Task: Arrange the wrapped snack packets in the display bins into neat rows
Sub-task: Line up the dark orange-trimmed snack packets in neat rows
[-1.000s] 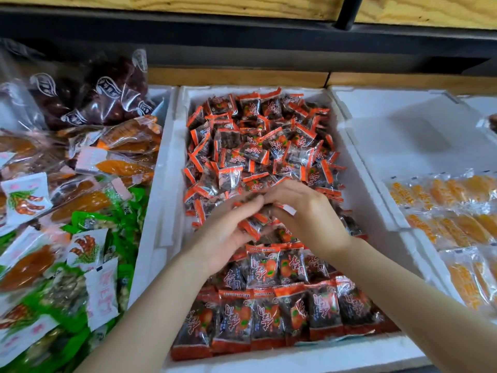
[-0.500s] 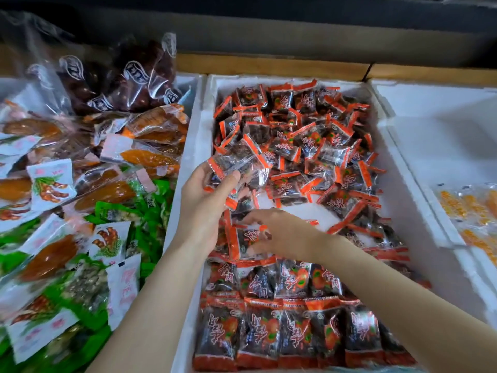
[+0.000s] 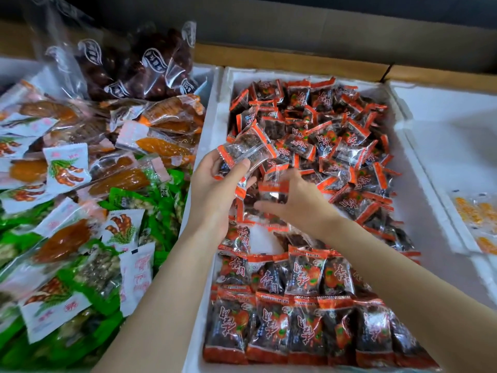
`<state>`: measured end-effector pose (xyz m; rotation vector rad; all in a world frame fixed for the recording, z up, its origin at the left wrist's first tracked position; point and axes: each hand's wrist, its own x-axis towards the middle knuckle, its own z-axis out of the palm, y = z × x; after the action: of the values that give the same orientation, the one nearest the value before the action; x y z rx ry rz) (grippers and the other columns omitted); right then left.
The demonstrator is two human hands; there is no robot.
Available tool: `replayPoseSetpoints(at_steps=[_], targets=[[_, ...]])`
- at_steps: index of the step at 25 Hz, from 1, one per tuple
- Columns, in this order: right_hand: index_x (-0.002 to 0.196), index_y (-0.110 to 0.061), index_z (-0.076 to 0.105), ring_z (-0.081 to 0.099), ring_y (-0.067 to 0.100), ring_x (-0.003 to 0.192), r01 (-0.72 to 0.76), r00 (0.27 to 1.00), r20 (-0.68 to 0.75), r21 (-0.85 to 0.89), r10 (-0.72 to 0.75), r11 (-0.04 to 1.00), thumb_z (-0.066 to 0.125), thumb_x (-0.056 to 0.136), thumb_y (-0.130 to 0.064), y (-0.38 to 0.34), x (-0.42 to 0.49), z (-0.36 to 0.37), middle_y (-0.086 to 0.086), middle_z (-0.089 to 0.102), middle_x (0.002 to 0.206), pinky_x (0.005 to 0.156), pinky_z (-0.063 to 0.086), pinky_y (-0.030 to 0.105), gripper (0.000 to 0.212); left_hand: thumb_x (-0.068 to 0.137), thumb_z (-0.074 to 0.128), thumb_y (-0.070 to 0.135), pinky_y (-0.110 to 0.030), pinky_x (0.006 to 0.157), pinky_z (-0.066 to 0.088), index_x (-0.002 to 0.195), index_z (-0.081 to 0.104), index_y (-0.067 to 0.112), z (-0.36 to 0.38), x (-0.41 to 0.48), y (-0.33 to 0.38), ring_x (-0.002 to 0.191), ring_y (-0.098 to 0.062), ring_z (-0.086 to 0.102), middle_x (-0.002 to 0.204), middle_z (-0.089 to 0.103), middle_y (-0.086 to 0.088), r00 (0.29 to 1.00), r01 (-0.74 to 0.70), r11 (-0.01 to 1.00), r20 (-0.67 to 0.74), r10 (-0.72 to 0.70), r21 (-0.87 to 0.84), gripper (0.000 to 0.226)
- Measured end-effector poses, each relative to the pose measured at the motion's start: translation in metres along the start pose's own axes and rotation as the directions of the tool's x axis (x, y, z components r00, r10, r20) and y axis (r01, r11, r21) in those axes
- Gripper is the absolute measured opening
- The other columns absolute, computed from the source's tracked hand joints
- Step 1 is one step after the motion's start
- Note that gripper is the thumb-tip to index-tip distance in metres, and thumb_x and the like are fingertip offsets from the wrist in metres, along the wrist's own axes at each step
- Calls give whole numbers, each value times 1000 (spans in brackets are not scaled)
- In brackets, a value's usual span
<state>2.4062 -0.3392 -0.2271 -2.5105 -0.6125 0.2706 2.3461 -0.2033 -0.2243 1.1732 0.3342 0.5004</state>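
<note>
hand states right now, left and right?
Left hand: holds a small stack of packets.
Right hand: pinches a single packet; blurred, so less certain.

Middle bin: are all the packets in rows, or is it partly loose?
Partly loose. In the middle bin, two near rows stand lined up; the far packets lie heaped at mixed angles.

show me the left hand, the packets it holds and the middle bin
left hand (image 3: 212, 195): head view, below the thumb
packets (image 3: 243, 152): head view, top packet's clear wrapper
middle bin (image 3: 216, 117): head view, white left wall
</note>
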Motion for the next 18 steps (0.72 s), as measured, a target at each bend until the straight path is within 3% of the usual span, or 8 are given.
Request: replayPoseSetpoints(at_steps=[2, 4, 7, 10, 12, 14, 16, 18], targets=[[94, -12, 48, 66, 23, 78, -34, 973, 226, -12, 35, 999, 67, 83, -41, 10, 5, 8, 9, 62, 89, 66, 52, 32, 36, 86, 67, 6, -42, 92, 53, 115, 62, 12, -2, 0, -1, 103, -19, 67, 113, 69, 0, 1000, -6, 999, -2, 6, 36, 30], [74, -12, 47, 64, 25, 73, -17, 941, 338, -22, 23, 1000, 64, 87, -36, 20, 11, 14, 10, 59, 79, 69, 49, 32, 31, 85, 69, 8, -44, 94, 51, 113, 63, 15, -3, 0, -2, 106, -19, 66, 112, 69, 1, 1000, -10, 999, -5, 10, 51, 30], [59, -13, 42, 42, 14, 51, 12, 925, 379, -72, 16, 997, 61, 90, -32, 27, 17, 8, 1, 42, 58, 56, 37, 24, 41, 86, 67, 5, -35, 86, 56, 112, 62, 15, -3, 1, -1, 99, -17, 68, 110, 69, 1, 1000, -1, 1000, -18, 1, 14, 28], [55, -13, 44, 39, 10, 46, 32, 917, 399, -126, 21, 992, 64, 88, -27, 26, 17, 6, 0, 42, 53, 49, 29, 19, 42, 85, 69, 7, -42, 92, 53, 115, 61, 14, -3, 2, -3, 103, -18, 67, 111, 69, 1, 1000, -12, 999, -13, 13, 44, 32], [60, -10, 51, 56, 8, 48, -22, 917, 395, -78, 51, 997, 63, 89, -25, 22, 16, 14, 2, 55, 57, 53, 42, 19, 34, 85, 68, 5, -45, 91, 54, 115, 62, 12, -3, 4, -5, 102, -19, 67, 110, 70, 0, 1000, -8, 999, -12, 8, 43, 31], [74, -4, 57, 67, 11, 61, -68, 930, 360, -48, 80, 997, 63, 90, -27, 16, 16, 21, 9, 64, 68, 65, 50, 28, 28, 84, 70, 7, -46, 91, 53, 113, 62, 13, -2, 4, -6, 103, -19, 67, 109, 70, 0, 1000, -13, 999, -7, 13, 44, 31], [91, -2, 60, 69, 14, 67, -44, 963, 266, -21, 48, 999, 65, 88, -26, 15, 15, 21, 11, 67, 87, 71, 52, 30, 25, 83, 70, 8, -47, 91, 53, 113, 63, 13, -1, 3, -9, 102, -19, 67, 107, 71, 3, 1000, -13, 999, 0, 13, 50, 31], [106, -13, 57, 67, 15, 76, 45, 988, 148, -59, -36, 997, 67, 87, -24, 21, 11, 9, 5, 62, 109, 74, 53, 27, 24, 84, 70, 8, -46, 91, 53, 114, 62, 12, 1, 2, -12, 102, -18, 67, 106, 71, 4, 1000, -5, 998, 15, 4, 56, 31]])
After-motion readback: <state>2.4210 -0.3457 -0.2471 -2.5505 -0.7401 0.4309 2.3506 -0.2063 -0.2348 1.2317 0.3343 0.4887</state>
